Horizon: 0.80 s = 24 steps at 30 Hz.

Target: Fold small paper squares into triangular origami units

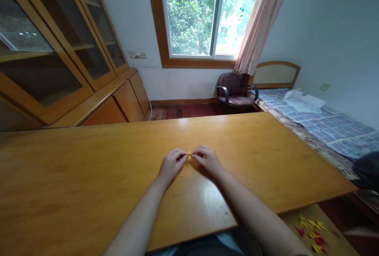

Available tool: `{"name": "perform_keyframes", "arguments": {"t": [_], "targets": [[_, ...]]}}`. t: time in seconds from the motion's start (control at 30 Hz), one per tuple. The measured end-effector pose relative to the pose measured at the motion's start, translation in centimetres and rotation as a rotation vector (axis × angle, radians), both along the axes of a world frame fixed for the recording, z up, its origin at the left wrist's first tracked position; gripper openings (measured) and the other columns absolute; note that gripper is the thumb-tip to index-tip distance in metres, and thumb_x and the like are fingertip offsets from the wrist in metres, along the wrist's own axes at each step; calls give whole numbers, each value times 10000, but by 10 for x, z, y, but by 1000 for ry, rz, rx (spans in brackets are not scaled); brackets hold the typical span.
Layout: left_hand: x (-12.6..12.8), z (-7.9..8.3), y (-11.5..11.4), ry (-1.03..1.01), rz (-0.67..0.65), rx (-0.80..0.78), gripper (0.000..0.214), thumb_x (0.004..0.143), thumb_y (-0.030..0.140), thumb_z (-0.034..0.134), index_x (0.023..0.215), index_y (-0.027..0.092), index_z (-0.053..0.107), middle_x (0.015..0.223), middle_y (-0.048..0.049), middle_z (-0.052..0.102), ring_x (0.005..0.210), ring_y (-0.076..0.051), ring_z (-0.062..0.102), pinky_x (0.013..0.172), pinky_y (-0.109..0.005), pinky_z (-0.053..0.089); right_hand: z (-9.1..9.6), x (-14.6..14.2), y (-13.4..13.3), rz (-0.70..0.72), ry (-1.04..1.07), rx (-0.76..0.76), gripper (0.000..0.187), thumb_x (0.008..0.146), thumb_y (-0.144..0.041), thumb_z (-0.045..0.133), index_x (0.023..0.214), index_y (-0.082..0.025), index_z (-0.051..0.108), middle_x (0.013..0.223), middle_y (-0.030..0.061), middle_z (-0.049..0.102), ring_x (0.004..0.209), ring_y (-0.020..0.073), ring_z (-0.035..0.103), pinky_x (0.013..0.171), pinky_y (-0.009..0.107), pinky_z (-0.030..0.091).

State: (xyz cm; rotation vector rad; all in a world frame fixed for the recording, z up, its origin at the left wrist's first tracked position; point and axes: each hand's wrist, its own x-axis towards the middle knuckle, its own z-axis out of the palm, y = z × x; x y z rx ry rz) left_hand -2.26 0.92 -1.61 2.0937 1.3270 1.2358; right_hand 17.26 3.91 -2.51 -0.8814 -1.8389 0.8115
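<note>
Taking the table [74, 177] as our landmark, we see a glass-fronted cabinet [103, 112] beyond its far edge on the left. A white cord [143, 84] hangs past that edge, down from a wall socket [137, 54].

Around the middle of the table, our left hand [170, 165] pinches one end of a small yellow piece [190, 154] between thumb and forefinger. It looks like folded paper, held just above the tabletop. From the other side our right hand [209, 160] grips the opposite end with thumb and fingertips, its remaining fingers curled. Whether the piece touches the wood, we cannot tell.

With both ends pinched, we judge that too strong or uneven a pull could tear a thin point or undo a fold; a squeeze in the wrong spot could crease it, and a loose fingertip could let it drop.

Behind the table's far edge, to the right, stands a chair [232, 84], and along its right side lies a bed [334, 129]. Below its near right corner, red and yellow pieces [319, 241] sit on a lower board [337, 246]; a knock there could scatter them.
</note>
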Motion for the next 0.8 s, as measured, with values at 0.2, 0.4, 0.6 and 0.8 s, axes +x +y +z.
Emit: {"name": "perform_keyframes", "arguments": {"t": [0.2,0.4,0.6,0.8], "targets": [[0,0,0,6,-14,3,140,916,282,590,859,212,697,781,-14,650,727,-145,597,673,-242,443,3,-1,-3,15,-10,12,100,862,-264,636,811,-197,691,774,33,639,666,149,580,610,255,470],[0,1,-1,35,-25,-1,138,918,273,589,861,207,697,785,-13,652,725,-141,597,674,-238,447,5,-2,-5,11,-38,43,69,855,-227,629,826,-194,683,771,24,626,659,137,569,619,246,463],[1,1,-1,37,-34,14,121,916,241,594,871,202,699,792,-7,658,737,-136,602,687,-235,454,3,-2,-4,20,-11,76,59,852,-198,634,824,-191,686,772,19,629,650,130,563,610,240,456],[3,3,-2,3,-5,20,113,917,242,596,871,202,691,795,-6,655,735,-133,600,682,-234,460,0,0,-2,2,20,56,51,845,-195,646,813,-195,685,772,16,630,631,127,553,593,239,449]]}}
